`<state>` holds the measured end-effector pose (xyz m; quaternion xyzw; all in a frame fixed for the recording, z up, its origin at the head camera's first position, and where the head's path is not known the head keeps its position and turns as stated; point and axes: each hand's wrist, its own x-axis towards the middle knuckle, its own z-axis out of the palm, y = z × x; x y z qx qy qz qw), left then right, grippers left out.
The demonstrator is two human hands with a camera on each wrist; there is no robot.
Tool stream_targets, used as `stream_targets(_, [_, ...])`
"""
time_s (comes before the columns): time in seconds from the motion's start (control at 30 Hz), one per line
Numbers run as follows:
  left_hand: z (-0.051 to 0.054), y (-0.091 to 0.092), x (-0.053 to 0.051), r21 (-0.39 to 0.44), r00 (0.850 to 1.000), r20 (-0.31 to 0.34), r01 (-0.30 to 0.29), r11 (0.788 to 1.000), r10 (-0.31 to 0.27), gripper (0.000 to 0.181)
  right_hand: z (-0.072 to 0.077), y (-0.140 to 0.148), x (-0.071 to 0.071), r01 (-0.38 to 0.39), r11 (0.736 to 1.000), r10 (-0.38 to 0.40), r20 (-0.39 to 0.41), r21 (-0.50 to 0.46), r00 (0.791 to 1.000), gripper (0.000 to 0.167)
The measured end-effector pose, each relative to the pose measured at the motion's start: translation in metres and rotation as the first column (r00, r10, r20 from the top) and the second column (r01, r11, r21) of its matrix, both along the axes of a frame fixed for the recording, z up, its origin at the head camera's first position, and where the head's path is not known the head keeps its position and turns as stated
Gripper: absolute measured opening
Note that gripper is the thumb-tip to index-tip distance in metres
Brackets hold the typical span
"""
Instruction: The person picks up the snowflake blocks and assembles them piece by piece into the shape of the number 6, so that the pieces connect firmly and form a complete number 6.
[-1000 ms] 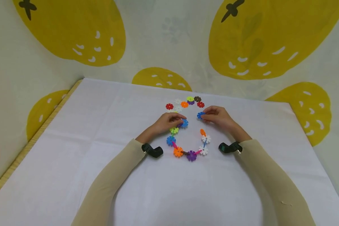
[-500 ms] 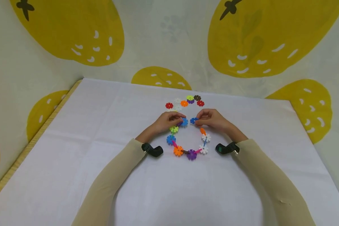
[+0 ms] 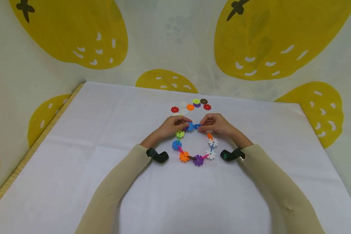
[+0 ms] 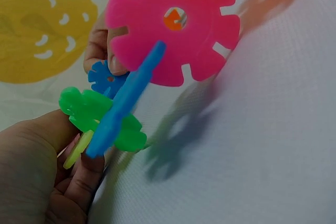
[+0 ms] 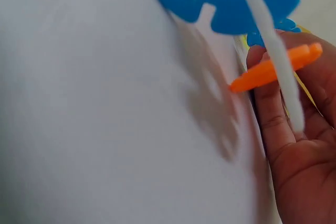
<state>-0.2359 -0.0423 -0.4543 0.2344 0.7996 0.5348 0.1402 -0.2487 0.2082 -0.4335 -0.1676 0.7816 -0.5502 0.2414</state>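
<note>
A chain of notched plastic flower discs curves over the white cloth in an open ring; a purple disc (image 3: pixel 198 160) lies at its near side and an orange disc (image 3: pixel 209 136) ends it on the right. My left hand (image 3: pixel 173 126) pinches the chain's other end by a light blue disc (image 3: pixel 190 127). From the right, my right hand (image 3: pixel 216 125) pinches a loose blue disc (image 3: pixel 197 126) edge to edge with it. Whether their slots interlock cannot be told. Close to the left wrist view hang a pink disc (image 4: pixel 152 24) and a green disc (image 4: pixel 130 136) of the chain.
Several loose discs lie beyond the hands, among them a red disc (image 3: pixel 175 110), an orange disc (image 3: pixel 190 107) and a brown disc (image 3: pixel 203 101). The white tablecloth (image 3: pixel 193 198) covers the table up to a fruit-patterned wall (image 3: pixel 175 42).
My right hand has moved left and slightly nearer, bringing its blue disc up against the light blue disc in my left hand. The left hand has stayed almost still.
</note>
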Motion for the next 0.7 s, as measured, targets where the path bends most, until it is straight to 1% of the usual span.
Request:
stream_targets(0.17, [0.0004, -0.0012, 0.0007, 0.005, 1.0, 0.007, -0.011, 1.0, 0.011, 0.026, -0.002, -0.0033, 0.0002, 0.002, 1.0, -0.002, -0.015, -0.02, 1.0, 0.021])
stream_targets(0.43, [0.0, -0.0033, 0.0006, 0.039, 1.0, -0.008, -0.002, 0.999, 0.002, 0.025, -0.0033, -0.0053, 0.0, 0.015, 1.0, -0.016, -0.072, -0.014, 0.997, 0.019])
stream_targets(0.53, [0.0002, -0.0025, 0.0012, 0.051, 1.0, -0.004, -0.003, 0.999, 0.003, 0.025, -0.0057, -0.0046, 0.0, 0.022, 0.999, -0.024, -0.093, -0.023, 0.995, 0.014])
stream_targets(0.7, [0.0007, -0.0006, 0.0025, 0.062, 1.0, 0.024, -0.02, 0.998, 0.019, 0.025, -0.0105, -0.0037, -0.0005, 0.025, 0.998, -0.033, -0.138, -0.061, 0.99, 0.007])
